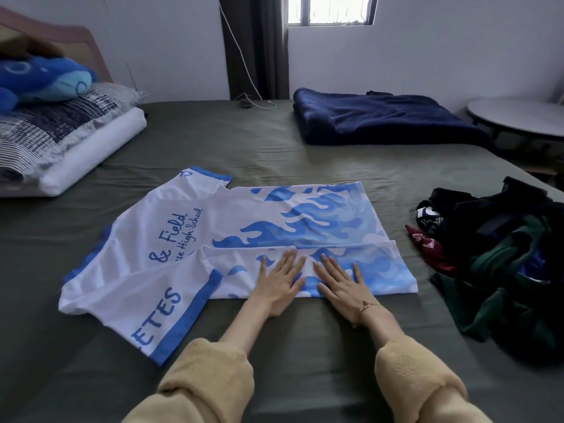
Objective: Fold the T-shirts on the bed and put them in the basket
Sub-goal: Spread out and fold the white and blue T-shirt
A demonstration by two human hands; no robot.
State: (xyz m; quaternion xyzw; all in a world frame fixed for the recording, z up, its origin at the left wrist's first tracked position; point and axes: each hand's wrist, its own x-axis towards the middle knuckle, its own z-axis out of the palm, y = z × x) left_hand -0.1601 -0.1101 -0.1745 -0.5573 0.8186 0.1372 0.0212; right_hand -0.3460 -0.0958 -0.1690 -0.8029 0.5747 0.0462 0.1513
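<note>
the bed [189, 138] takes almost all the view, with a dull green sheet, smooth and only lightly wrinkled, so it gives a flat ground for folding. on it, in the middle, lies the white t-shirt [244, 218], a thin sport cloth with blue flame print, blue letters and blue bands at the sleeves. it lies sideways, collar end to the left, and the near long edge is already turned over the body, making a straight strip. i think this is the first side fold.

at the far right corner a folded navy blanket [381, 120] looks thick and soft. at the right, a loose pile of dark clothes [500, 257], black, green and dark red, waits crumpled, probably the next shirts. no basket is in view.

the left hand [282, 282] and the right hand [338, 282] lie side by side on the folded strip, palms down, fingers straight and a little spread, pressing flat and holding nothing. probably they smooth the crease so the slippery cloth does not open again.
</note>
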